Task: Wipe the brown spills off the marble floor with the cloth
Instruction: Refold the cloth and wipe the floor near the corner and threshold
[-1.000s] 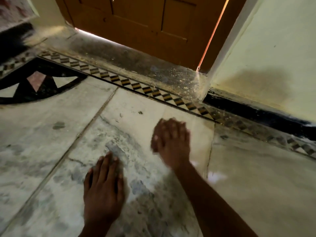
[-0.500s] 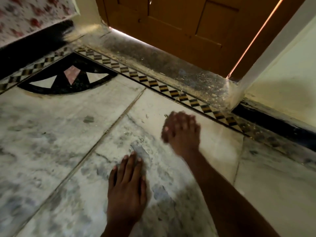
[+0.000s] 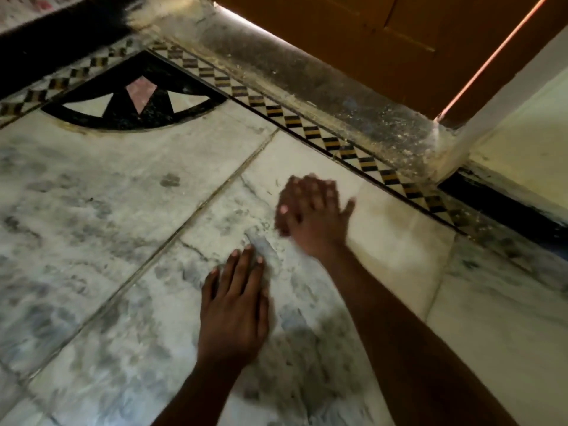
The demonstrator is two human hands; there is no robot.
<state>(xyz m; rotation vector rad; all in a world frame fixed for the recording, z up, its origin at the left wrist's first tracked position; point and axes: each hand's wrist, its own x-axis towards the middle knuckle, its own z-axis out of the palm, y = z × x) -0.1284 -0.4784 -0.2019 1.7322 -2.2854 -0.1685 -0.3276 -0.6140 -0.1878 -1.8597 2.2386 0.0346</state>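
Left hand (image 3: pixel 235 315) lying flat on marble floor (image 3: pixel 92 210), fingers straight and together, palm down, holding nothing. Right hand (image 3: pixel 313 215) reaching further ahead, blurred, fingers extended with thumb out, seeming flat against a pale slab; contact unclear. Cloth not discernible under either hand. Brown spills not clearly distinguishable from grey veining. Checkered border strip (image 3: pixel 307 130) running diagonally beside stone threshold (image 3: pixel 322 87) and wooden door (image 3: pixel 399 35). Black fan inlay (image 3: pixel 135 99) sitting far left. No readable writing or labels.
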